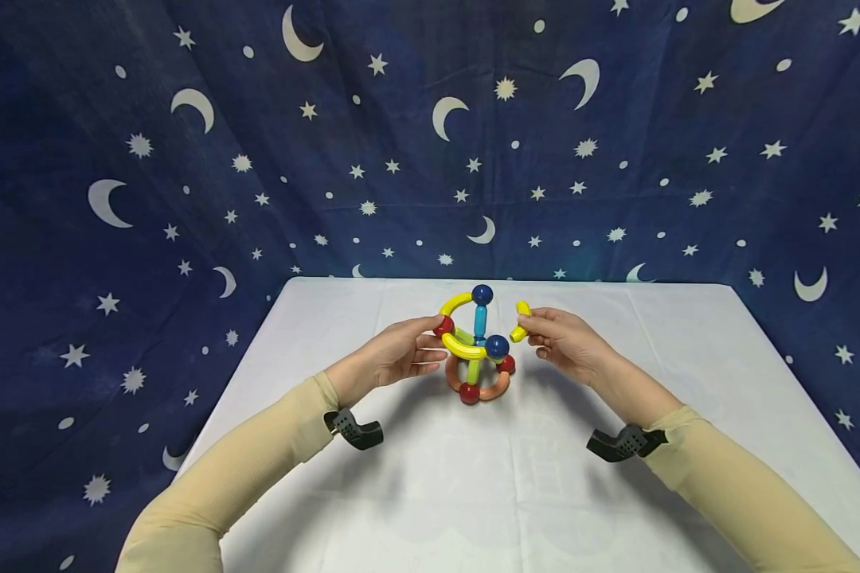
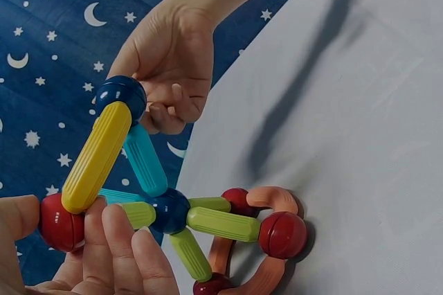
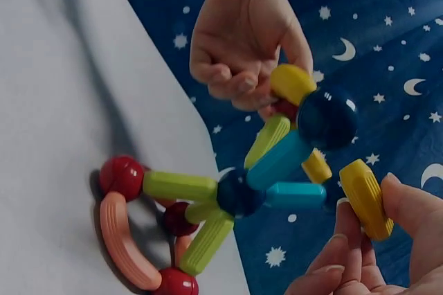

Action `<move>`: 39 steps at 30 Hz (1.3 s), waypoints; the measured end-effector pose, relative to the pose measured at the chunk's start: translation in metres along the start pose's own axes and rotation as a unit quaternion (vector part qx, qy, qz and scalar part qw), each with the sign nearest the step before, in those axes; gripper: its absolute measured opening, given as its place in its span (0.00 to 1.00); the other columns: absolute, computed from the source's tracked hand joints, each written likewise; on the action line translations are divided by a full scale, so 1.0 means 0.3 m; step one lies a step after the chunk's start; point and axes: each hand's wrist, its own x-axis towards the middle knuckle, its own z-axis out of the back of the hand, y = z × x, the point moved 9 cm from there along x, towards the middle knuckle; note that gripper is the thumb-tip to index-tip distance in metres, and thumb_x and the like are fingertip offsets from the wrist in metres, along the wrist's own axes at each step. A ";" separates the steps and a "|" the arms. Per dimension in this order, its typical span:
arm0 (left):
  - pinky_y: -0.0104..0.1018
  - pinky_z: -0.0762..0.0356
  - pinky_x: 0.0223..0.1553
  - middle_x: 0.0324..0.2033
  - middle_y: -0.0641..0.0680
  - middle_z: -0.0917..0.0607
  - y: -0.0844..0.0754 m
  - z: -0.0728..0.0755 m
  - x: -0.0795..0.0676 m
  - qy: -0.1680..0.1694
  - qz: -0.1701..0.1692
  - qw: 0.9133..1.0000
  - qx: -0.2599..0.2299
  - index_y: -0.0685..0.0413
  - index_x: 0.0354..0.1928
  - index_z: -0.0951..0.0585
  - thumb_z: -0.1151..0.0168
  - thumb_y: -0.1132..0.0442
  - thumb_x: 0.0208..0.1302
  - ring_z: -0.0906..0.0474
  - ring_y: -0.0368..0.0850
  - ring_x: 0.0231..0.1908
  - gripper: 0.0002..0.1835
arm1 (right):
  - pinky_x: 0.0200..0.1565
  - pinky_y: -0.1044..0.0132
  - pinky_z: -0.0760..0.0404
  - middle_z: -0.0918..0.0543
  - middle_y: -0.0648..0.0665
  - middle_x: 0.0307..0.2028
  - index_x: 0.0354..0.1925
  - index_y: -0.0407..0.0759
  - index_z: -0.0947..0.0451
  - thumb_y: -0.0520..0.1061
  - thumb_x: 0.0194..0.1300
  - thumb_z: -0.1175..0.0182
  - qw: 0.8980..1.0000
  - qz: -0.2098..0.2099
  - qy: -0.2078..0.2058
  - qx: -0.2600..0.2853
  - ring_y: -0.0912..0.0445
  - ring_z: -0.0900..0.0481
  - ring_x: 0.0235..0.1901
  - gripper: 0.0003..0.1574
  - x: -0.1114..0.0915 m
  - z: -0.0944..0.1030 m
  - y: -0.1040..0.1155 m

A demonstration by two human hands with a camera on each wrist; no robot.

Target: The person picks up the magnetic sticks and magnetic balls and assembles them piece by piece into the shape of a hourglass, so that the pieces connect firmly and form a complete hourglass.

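Note:
A ball-and-rod construction stands on the white table. Its base is a ring of orange curved rods and red balls; green rods rise from it to a central blue ball. Higher up are light-blue rods, two blue balls and yellow curved rods. My left hand grips the upper red ball between thumb and fingers. My right hand pinches a separate yellow curved rod, just right of the construction and apart from it.
A dark blue cloth with moons and stars hangs behind and beside the table. Black wrist cameras are strapped to both wrists. The table's far edge lies a little behind the construction.

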 end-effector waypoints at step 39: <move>0.35 0.16 0.43 0.57 0.64 0.17 -0.025 0.005 -0.001 -0.007 -0.033 0.998 0.046 0.55 0.65 0.26 0.40 0.47 0.74 0.14 0.46 0.39 0.26 | 0.33 0.69 0.28 0.23 0.50 0.31 0.62 0.32 0.26 0.56 0.71 0.34 0.996 0.004 -0.041 -0.074 0.57 0.29 0.33 0.35 0.068 -0.044 0.039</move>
